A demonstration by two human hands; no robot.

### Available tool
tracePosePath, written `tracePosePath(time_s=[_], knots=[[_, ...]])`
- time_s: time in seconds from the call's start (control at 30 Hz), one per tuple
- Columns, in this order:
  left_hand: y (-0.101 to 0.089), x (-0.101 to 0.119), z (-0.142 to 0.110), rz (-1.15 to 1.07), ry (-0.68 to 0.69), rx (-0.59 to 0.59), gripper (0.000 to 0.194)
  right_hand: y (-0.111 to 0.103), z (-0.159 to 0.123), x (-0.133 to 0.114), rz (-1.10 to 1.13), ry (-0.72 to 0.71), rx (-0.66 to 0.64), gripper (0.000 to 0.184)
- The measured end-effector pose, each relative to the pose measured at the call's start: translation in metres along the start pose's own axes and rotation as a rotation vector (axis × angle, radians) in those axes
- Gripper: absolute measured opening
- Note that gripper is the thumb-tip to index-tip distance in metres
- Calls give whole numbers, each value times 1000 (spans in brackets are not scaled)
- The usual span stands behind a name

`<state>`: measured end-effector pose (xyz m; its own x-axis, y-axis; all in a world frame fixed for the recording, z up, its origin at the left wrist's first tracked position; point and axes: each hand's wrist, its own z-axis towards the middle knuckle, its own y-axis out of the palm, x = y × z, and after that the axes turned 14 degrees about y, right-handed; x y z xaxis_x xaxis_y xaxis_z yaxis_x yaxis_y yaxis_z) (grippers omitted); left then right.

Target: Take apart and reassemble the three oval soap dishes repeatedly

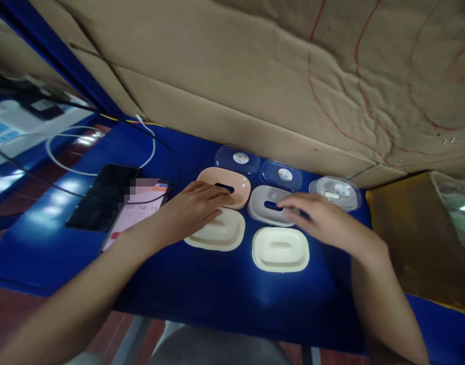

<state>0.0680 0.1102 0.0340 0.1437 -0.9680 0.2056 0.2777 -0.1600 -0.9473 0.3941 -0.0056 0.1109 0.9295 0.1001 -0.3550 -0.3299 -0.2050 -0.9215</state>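
Note:
My left hand (202,205) lies with fingers stretched over the peach oval piece (240,187), which has a slot in its middle. Its fingertips are by the slot, and the thumb reaches over the cream tray (217,235) just in front. At the right end of a pale grey slotted piece (261,205), my right hand (323,218) hovers or touches with fingers apart; contact is unclear. Nearer me sits another cream tray (281,261) with a raised oval middle. Neither hand visibly lifts anything.
Behind are two clear plastic covers (232,161) (274,175) with round stickers. A third clear container (352,197) stands by a cardboard box (411,228). Two phones (90,197) (141,213) and a white cable (152,152) lie left. Brown cardboard (217,76) walls the table's back.

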Motion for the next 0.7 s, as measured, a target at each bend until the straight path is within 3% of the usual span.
tracePosePath(time_s=[0.07, 0.13, 0.27, 0.33, 0.5, 0.7], knots=[[1, 0, -1, 12, 1, 1, 34, -15, -7, 30, -42, 103, 134, 26], [2, 0, -1, 20, 5, 6, 34, -25, -15, 64, -130, 225, 189, 41], [4, -1, -2, 26, 11, 14, 34, -27, -18, 109, -237, 512, 111, 81], [4, -1, -2, 32, 13, 11, 33, -26, -16, 115, -227, 584, 39, 88], [3, -2, -1, 36, 25, 15, 32, -38, -25, 103, -139, 681, -77, 84], [4, -1, -1, 53, 27, 19, 33, -44, -39, 110, 142, 592, -112, 69]])
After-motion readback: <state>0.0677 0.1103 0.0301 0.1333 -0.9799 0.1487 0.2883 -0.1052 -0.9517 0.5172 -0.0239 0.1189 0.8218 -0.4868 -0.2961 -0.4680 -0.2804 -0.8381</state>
